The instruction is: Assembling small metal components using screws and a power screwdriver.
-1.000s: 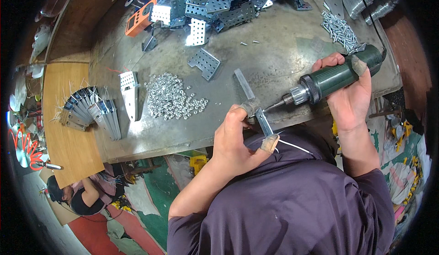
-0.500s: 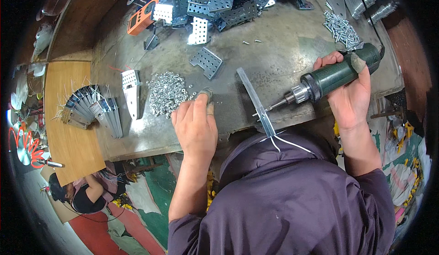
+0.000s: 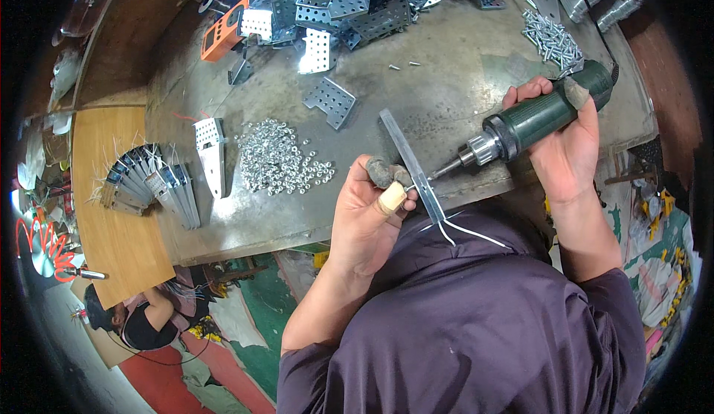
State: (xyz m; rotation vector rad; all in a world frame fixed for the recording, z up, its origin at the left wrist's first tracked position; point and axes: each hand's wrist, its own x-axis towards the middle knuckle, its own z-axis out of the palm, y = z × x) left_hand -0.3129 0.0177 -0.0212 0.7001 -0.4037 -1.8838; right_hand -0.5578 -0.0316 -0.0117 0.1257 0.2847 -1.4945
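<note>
In my right hand [image 3: 561,143] is a dark green power screwdriver [image 3: 547,120], its bit pointing left. The bit's tip meets the right side of a narrow metal strip [image 3: 411,163] with two white wires at its lower end. The strip slants over the table's front edge, its lower end by my dark shirt. My left hand [image 3: 372,217] is closed in a pinch at the strip's left side, opposite the bit. Grey and yellowish covers wrap some fingertips. What the pinch holds is too small to make out. Loose nuts [image 3: 275,157] lie in a pile to the left.
Perforated metal plates [image 3: 331,1] are heaped at the back beside an orange device [image 3: 224,31]. Screws [image 3: 550,39] lie at the back right. One bracket [image 3: 210,154] and fanned wired parts [image 3: 152,180] lie left. Another person [image 3: 149,321] is at the lower left.
My left hand has moved right, from the edge of the nut pile to the strip's left side, and turned over into a pinch there. My right hand still holds the power screwdriver at the strip.
</note>
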